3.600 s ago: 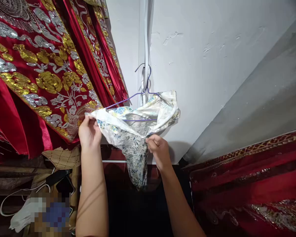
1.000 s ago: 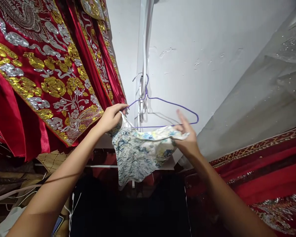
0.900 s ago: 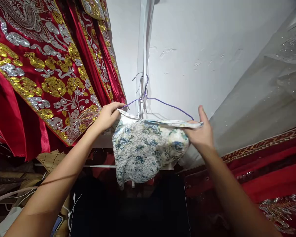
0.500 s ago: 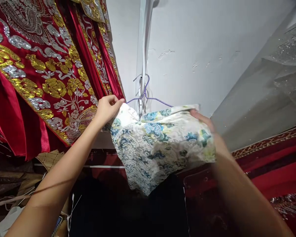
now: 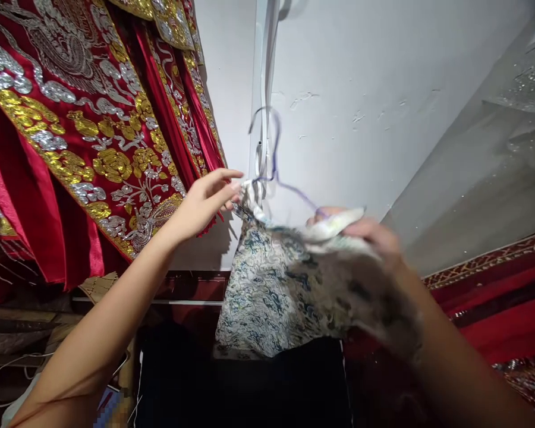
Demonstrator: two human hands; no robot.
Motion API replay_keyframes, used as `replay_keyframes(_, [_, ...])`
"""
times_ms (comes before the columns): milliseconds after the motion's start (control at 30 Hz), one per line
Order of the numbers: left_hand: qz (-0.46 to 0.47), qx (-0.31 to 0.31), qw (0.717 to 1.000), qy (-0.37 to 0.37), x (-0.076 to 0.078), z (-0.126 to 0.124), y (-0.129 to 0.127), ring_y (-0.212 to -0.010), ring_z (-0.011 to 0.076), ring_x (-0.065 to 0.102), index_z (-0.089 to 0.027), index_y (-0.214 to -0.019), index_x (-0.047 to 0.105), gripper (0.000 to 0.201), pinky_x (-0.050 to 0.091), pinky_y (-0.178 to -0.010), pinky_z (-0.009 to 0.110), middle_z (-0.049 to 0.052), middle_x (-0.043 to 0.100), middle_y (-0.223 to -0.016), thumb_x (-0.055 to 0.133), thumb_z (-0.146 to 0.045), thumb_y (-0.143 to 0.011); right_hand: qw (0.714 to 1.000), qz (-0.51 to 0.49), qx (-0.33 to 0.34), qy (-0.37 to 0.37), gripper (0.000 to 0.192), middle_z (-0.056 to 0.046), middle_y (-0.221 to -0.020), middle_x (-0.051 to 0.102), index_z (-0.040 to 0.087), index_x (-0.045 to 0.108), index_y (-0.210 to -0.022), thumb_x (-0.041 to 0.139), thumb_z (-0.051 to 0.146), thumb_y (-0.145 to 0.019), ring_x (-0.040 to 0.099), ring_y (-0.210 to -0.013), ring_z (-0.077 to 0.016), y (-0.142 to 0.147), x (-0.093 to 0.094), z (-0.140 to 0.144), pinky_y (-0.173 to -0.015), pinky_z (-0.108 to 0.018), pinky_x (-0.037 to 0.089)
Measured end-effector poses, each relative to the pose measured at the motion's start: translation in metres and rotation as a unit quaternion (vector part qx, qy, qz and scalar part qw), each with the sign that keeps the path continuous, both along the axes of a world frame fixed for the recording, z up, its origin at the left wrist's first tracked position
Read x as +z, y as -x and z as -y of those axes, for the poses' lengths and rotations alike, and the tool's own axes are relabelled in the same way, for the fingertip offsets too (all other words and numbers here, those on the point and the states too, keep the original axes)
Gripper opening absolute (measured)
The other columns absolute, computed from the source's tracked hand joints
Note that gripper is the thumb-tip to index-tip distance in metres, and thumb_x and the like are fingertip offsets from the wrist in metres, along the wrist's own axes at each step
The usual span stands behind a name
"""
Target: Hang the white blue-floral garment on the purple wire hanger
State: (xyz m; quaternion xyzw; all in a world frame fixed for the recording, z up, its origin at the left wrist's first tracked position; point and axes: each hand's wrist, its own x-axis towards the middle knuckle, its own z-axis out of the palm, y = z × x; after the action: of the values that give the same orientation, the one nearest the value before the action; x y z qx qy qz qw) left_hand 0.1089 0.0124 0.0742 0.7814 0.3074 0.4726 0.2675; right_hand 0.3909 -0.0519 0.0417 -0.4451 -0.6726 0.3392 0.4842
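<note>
Overhead, one floral garment (image 5: 267, 291) hangs on one purple wire hanger (image 5: 289, 189) against the white wall (image 5: 361, 119); left hand (image 5: 205, 202) pinches its edge with fingers half-open, right hand (image 5: 374, 235) is blurred, grip indeterminable.

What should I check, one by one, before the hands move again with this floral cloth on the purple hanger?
1. Left hand holds the floral cloth at its upper corner: ok, fingertips pinch it.
2. Right hand grips the cloth: cannot tell, it is blurred and partly covered.
3. Purple hanger hooked on the white wall rail: cannot tell, the hook is blurred.
4. Cloth sits evenly on the hanger: not ok, it is bunched on the right side.
5. Cloth apart from the red embroidered garment: ok, a gap shows between them.
</note>
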Motion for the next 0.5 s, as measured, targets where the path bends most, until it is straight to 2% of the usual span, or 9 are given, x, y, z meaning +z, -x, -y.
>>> replay_keyframes(100, [-0.067, -0.063, 0.994, 0.063, 0.002, 0.028, -0.013, -0.061, 0.0137, 0.057, -0.016, -0.081, 0.071, 0.031, 0.044, -0.058, 0.026, 0.002, 0.063, -0.069, 0.065, -0.044, -0.092, 0.97, 0.074, 0.222, 0.067, 0.023, -0.003, -0.075, 0.071, 0.023, 0.076, -0.083, 0.068, 0.045, -0.084, 0.065, -0.066, -0.0196, 0.034, -0.008, 0.023, -0.06, -0.033, 0.054])
replay_keyframes(133, [-0.092, -0.057, 0.992, 0.063, 0.0, 0.035, -0.016, -0.057, 0.0129, 0.054, -0.015, -0.069, 0.067, 0.036, 0.042, -0.056, 0.026, 0.001, 0.06, -0.063, 0.065, -0.044, -0.091, 0.962, 0.099, 0.253, 0.043, 0.021, -0.003, -0.079, 0.072, 0.023, 0.076, -0.087, 0.066, 0.041, -0.088, 0.066, -0.072, -0.0199, 0.042, -0.011, 0.026, -0.067, -0.034, 0.055])
replay_keyframes(167, [-0.113, -0.046, 0.991, 0.059, -0.002, 0.042, -0.017, -0.054, 0.0122, 0.05, -0.015, -0.061, 0.063, 0.043, 0.04, -0.055, 0.026, 0.001, 0.056, -0.058, 0.063, -0.045, -0.092, 0.96, 0.123, 0.25, -0.006, 0.019, -0.004, -0.085, 0.073, 0.023, 0.076, -0.091, 0.064, 0.038, -0.091, 0.067, -0.08, -0.0211, 0.047, -0.013, 0.026, -0.076, -0.036, 0.055])
replay_keyframes(233, [-0.143, -0.03, 0.988, 0.059, -0.006, 0.053, -0.013, -0.05, 0.0113, 0.044, -0.016, -0.054, 0.056, 0.052, 0.036, -0.052, 0.026, 0.0, 0.049, -0.053, 0.055, -0.046, -0.096, 0.966, 0.164, 0.148, -0.133, 0.022, -0.006, -0.105, 0.073, 0.025, 0.075, -0.107, 0.062, 0.035, -0.093, 0.065, -0.104, -0.0258, 0.046, -0.017, 0.017, -0.096, -0.042, 0.051])
replay_keyframes(267, [-0.151, -0.036, 0.986, 0.063, -0.006, 0.057, -0.009, -0.049, 0.011, 0.042, -0.017, -0.053, 0.053, 0.055, 0.035, -0.051, 0.026, 0.0, 0.047, -0.052, 0.051, -0.047, -0.098, 0.961, 0.188, 0.092, -0.181, 0.033, -0.008, -0.12, 0.07, 0.026, 0.07, -0.122, 0.065, 0.037, -0.091, 0.06, -0.118, -0.0292, 0.042, -0.02, 0.01, -0.105, -0.046, 0.046])
replay_keyframes(333, [-0.153, -0.066, 0.983, 0.08, -0.003, 0.063, -0.001, -0.05, 0.0107, 0.042, -0.017, -0.054, 0.053, 0.056, 0.037, -0.053, 0.025, 0.0, 0.048, -0.054, 0.046, -0.049, -0.1, 0.938, 0.262, 0.037, -0.226, 0.079, -0.011, -0.15, 0.051, 0.029, 0.045, -0.151, 0.075, 0.049, -0.081, 0.042, -0.14, -0.037, 0.032, -0.027, -0.003, -0.114, -0.056, 0.036])
replay_keyframes(400, [-0.132, -0.099, 0.982, 0.094, 0.002, 0.065, 0.006, -0.054, 0.011, 0.048, -0.016, -0.056, 0.054, 0.057, 0.041, -0.059, 0.025, 0.001, 0.053, -0.056, 0.044, -0.05, -0.101, 0.902, 0.338, 0.042, -0.265, 0.117, -0.015, -0.164, 0.029, 0.026, 0.016, -0.163, 0.079, 0.061, -0.072, 0.026, -0.15, -0.0423, 0.027, -0.036, -0.011, -0.119, -0.064, 0.025])
replay_keyframes(433, [-0.112, -0.107, 0.982, 0.105, 0.005, 0.063, 0.008, -0.057, 0.0115, 0.052, -0.016, -0.055, 0.055, 0.059, 0.043, -0.062, 0.024, 0.002, 0.055, -0.057, 0.044, -0.051, -0.101, 0.881, 0.362, 0.047, -0.3, 0.123, -0.017, -0.165, 0.025, 0.025, 0.008, -0.164, 0.079, 0.064, -0.071, 0.023, -0.151, -0.0433, 0.027, -0.041, -0.012, -0.119, -0.067, 0.02])
replay_keyframes(500, [-0.046, -0.119, 0.981, 0.144, 0.008, 0.055, 0.01, -0.06, 0.0122, 0.057, -0.016, -0.053, 0.055, 0.061, 0.046, -0.064, 0.023, 0.003, 0.058, -0.056, 0.046, -0.053, -0.1, 0.846, 0.376, 0.03, -0.377, 0.112, -0.019, -0.164, 0.025, 0.025, 0.009, -0.163, 0.076, 0.056, -0.079, 0.027, -0.149, -0.0417, 0.032, -0.044, -0.012, -0.119, -0.067, 0.021])
